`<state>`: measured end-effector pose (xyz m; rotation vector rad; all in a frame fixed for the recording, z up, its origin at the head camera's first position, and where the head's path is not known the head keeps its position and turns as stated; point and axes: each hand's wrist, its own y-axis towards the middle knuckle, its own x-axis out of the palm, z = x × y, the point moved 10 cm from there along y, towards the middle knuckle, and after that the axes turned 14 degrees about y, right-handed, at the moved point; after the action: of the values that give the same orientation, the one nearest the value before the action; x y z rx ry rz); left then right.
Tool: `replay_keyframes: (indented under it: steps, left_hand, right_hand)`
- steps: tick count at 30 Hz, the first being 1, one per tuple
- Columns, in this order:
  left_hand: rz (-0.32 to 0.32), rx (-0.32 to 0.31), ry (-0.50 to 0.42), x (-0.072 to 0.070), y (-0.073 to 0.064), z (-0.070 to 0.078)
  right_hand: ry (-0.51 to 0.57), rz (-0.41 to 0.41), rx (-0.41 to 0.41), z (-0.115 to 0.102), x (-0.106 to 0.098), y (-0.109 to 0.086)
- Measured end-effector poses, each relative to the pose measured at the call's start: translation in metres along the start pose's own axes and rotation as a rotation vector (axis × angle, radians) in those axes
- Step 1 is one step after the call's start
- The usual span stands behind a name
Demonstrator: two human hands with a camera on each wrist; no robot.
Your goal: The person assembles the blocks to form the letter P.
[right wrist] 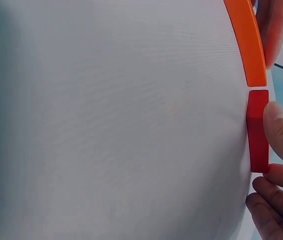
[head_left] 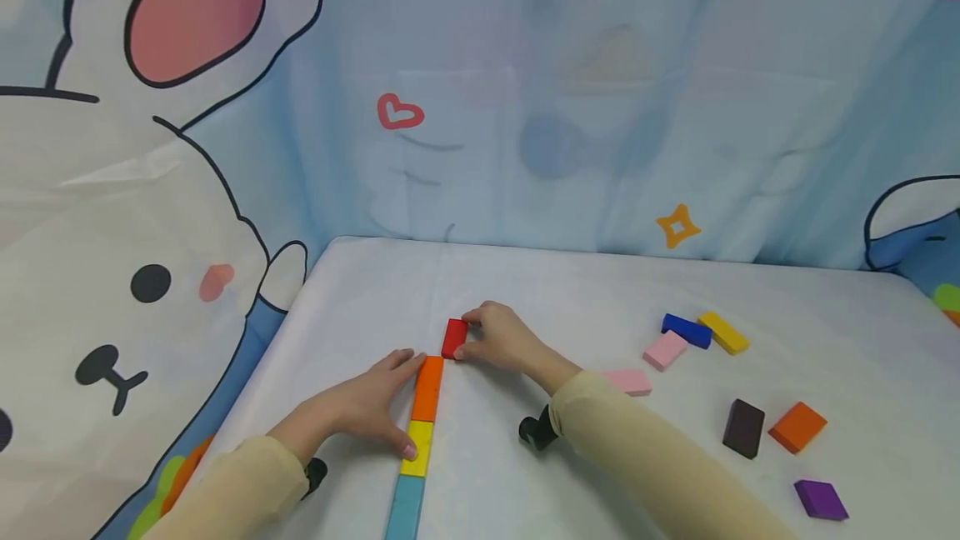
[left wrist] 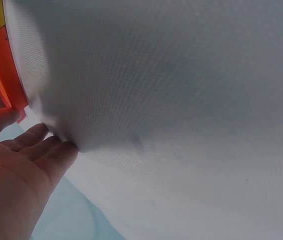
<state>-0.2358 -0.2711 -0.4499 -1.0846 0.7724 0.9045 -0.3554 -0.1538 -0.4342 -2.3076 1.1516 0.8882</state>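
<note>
My right hand (head_left: 510, 344) pinches a small red block (head_left: 452, 338) between thumb and index finger, one at each end of it. In the right wrist view, a narrow gap separates the red block (right wrist: 257, 131) from the end of an orange block (right wrist: 247, 45). That orange block (head_left: 428, 390) heads a straight row, followed by a yellow block (head_left: 422, 440) and a light blue block (head_left: 406, 508) toward me. Along the row's left side, my left hand (head_left: 367, 402) is spread, its thumb on the yellow block and index fingertip at the orange block's far end.
To the right lie loose blocks: dark blue (head_left: 686, 330), yellow (head_left: 724, 332), pink (head_left: 665, 350), dark brown (head_left: 744, 429), orange (head_left: 798, 427) and purple (head_left: 821, 499). Another pink block (head_left: 632, 382) is partly behind the right sleeve. A printed cloth (head_left: 480, 165) hangs behind the white table (head_left: 570, 298).
</note>
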Motion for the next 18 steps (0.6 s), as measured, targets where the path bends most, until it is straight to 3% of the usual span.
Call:
replay_keyframes:
  steps: [18]
  left_hand:
    - [0.0,0.005,-0.003,0.0,0.001,0.001]
  right_hand:
    - [0.026,-0.032,-0.025,-0.015,0.01,0.012]
